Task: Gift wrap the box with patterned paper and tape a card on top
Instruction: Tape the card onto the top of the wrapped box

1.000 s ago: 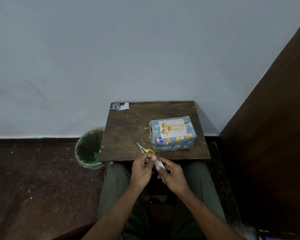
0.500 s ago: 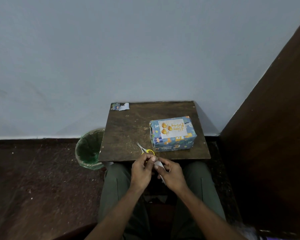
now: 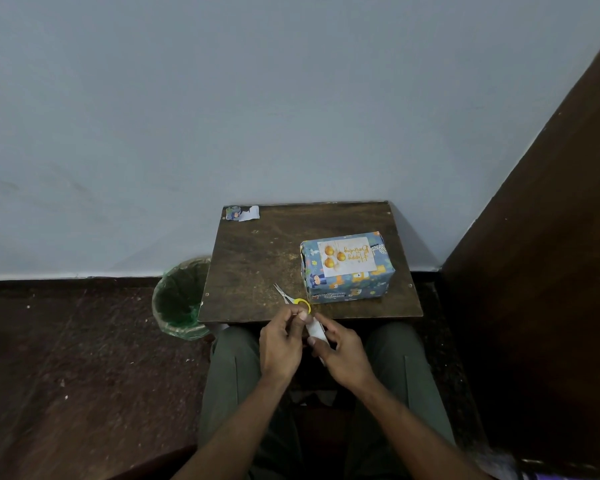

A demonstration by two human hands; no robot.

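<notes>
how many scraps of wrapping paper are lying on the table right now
1. A single paper scrap lies at the far left corner of the table, away from the wrapped box and scissors. Any behind the box would be hidden.

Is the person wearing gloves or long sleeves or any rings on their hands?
No gloves: the left hand and right hand are both bare. No sleeves show either; both forearms are uncovered right down to the bottom of the picture. I can't see a ring, watch or bracelet. The only clothing visible is olive-green trousers.
</notes>
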